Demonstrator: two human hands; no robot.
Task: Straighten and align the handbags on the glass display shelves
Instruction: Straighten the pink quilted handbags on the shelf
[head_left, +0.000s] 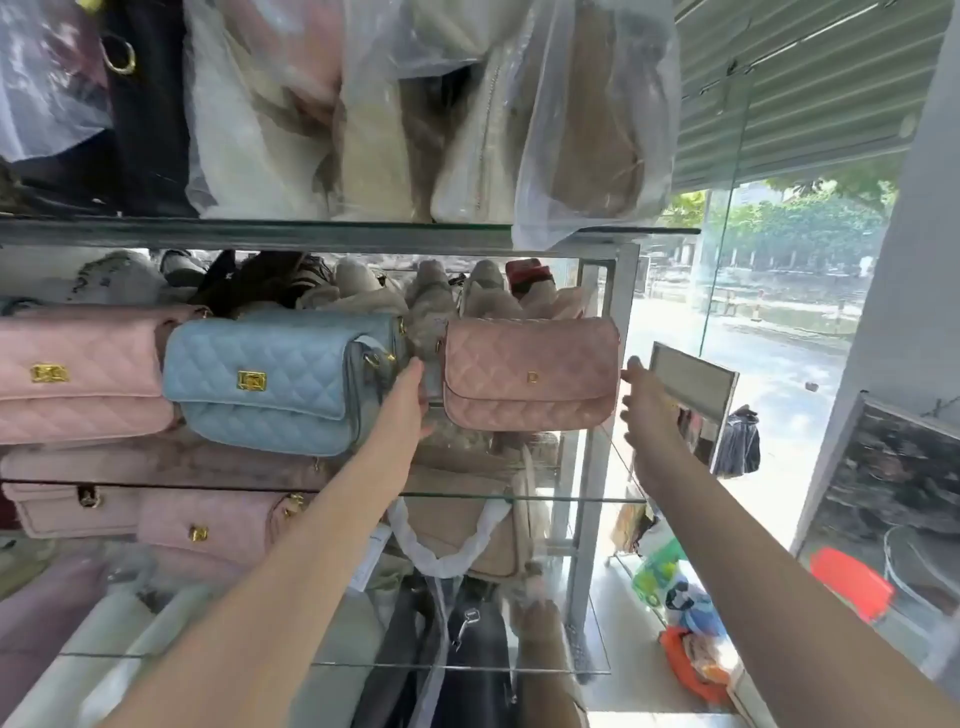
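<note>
Only a narrow gap separates the blue quilted handbag (280, 379) and the dusty pink quilted handbag (530, 374), and the left hand (410, 400) fills it. Right of that bag the metal shelf post (595, 467) stands close, with open room beyond it around the right hand (644, 400). The upper glass shelf (311, 235) caps the space overhead and stuffed bags (431, 296) crowd the back.

My right hand (644, 405) shows only its back and thumb. Its fingers are hidden, so I cannot tell whether they curl round the mauve bag (530, 379). The pink bag (78, 374) is cut off by the left edge. The back-row bags (431, 296) are mostly hidden behind the front ones. The top bags (374, 145) are blurred behind plastic (597, 104) and cut off by the upper edge.
</note>
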